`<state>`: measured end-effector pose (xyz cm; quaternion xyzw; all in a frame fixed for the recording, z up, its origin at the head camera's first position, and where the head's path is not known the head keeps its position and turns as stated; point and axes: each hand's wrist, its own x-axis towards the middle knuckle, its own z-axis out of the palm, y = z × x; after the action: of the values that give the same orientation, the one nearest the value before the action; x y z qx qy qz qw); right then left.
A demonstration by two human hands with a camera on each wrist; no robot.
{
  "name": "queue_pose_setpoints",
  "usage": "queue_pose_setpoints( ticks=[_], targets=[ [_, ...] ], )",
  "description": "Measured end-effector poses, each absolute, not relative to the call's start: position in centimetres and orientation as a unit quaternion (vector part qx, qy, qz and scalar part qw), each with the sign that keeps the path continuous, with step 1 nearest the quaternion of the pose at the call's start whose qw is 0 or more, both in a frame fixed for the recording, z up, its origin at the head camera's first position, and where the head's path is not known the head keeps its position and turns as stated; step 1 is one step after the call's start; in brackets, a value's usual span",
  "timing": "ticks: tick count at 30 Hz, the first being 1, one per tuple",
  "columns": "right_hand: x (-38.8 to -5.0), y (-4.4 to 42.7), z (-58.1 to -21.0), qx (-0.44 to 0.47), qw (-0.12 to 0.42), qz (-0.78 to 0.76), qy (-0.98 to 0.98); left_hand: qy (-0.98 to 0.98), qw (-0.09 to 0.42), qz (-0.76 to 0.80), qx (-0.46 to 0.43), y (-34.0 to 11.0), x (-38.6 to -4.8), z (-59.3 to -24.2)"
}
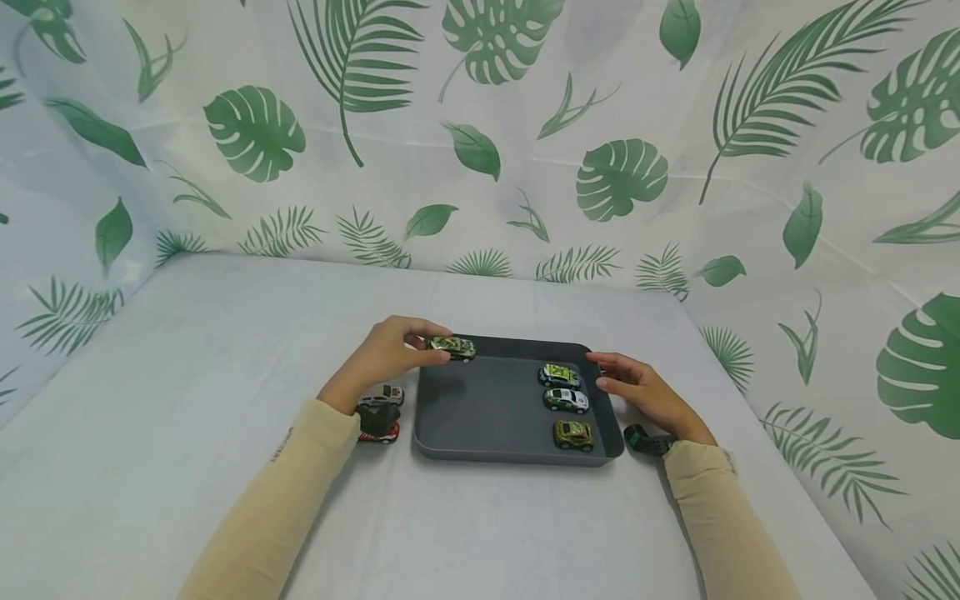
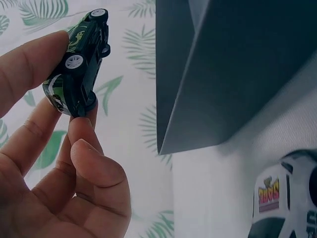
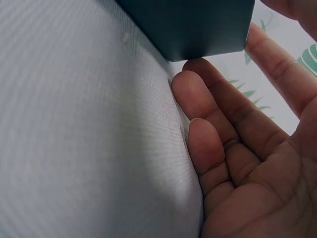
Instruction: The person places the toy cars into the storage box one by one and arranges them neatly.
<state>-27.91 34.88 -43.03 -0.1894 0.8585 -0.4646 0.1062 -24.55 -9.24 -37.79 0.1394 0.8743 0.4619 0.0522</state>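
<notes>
My left hand (image 1: 392,348) pinches a green camouflage toy car (image 1: 453,347) between thumb and fingers, at the far left corner of a grey tray (image 1: 480,408). In the left wrist view, the toy car's underside and pale wheels show, tilted, beside the tray wall (image 2: 218,84). My right hand (image 1: 637,388) is at the tray's far right corner, its fingers loosely extended along the rim. From the right wrist, its fingertips (image 3: 193,94) appear close against the tray's corner (image 3: 208,29). Inside the tray's right side stand a yellow-green car (image 1: 559,376), a white car (image 1: 566,401) and an olive camouflage car (image 1: 573,435).
Left of the tray, a silver-white toy car (image 1: 382,395) and a red toy car (image 1: 384,434) stand on the white-covered table (image 1: 225,375), partly hidden by my left wrist. A leaf-patterned cloth (image 1: 525,167) hangs behind the table and along its sides.
</notes>
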Motion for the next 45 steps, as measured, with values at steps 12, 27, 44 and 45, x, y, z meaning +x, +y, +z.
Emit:
queue_pose_setpoints(
  ticks=[12,27,44,45],
  targets=[
    [-27.9,34.9,-42.9,-0.192,0.108,-0.47,0.855,0.87,0.05,0.468,0.151,-8.3,-24.8,-37.2],
    [-27.9,35.0,-42.9,-0.191,0.107,-0.47,0.855,0.854,0.053,0.499,0.139,-7.0,-25.7,-37.2],
    [-28.1,35.0,-43.0,-0.196,0.109,-0.474,0.852,0.846,0.062,0.508,0.15,-5.2,-26.5,-37.3],
    [-28.1,35.0,-43.0,-0.196,0.109,-0.474,0.852,0.846,0.063,0.508,0.152,-5.1,-26.5,-37.4]
  ],
)
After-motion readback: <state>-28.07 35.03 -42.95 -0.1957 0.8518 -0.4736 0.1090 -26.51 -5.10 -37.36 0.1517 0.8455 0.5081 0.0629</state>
